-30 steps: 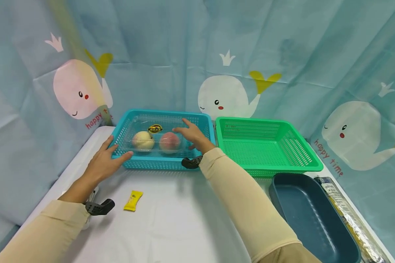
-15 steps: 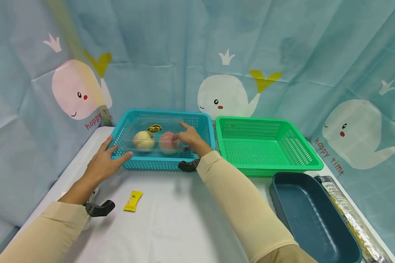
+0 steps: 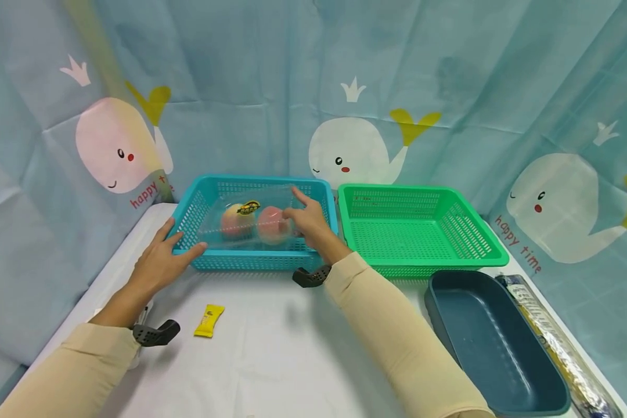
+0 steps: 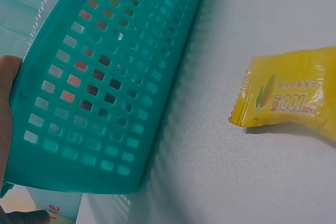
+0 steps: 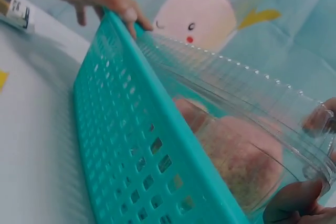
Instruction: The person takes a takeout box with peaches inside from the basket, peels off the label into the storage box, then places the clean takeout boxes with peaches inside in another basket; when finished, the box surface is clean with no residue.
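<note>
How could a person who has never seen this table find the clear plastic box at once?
Look for the blue basket, to the left of the green basket. Inside the blue one is the clear box. Unlike both baskets, it is see-through, shows two peaches within and bears a black-and-yellow sticker.

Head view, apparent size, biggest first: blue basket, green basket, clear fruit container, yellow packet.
1. Blue basket and green basket: look alike, not ranked
2. Clear fruit container
3. Yellow packet
</note>
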A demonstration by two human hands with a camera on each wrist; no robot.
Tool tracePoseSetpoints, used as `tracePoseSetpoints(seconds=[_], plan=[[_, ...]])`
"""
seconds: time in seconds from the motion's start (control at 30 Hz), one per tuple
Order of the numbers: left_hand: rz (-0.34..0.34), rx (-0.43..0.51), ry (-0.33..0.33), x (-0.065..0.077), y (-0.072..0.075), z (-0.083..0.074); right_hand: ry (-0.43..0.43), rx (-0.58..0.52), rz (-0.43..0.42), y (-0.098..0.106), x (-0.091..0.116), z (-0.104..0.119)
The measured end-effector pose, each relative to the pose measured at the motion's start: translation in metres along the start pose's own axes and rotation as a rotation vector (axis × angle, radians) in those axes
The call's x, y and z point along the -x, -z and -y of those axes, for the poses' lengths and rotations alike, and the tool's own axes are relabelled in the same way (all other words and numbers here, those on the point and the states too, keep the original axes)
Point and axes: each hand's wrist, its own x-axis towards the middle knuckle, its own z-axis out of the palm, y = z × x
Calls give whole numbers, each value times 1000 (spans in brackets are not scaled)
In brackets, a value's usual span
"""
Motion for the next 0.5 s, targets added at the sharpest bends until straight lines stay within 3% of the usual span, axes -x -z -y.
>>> tracePoseSetpoints(seconds=[0.2,0.5], plan=[[-2,13,5,0,0,1,53,-134,18,9,18,6],[-3,-9,0,1,-2,1,123,-232,16,27,47,21]])
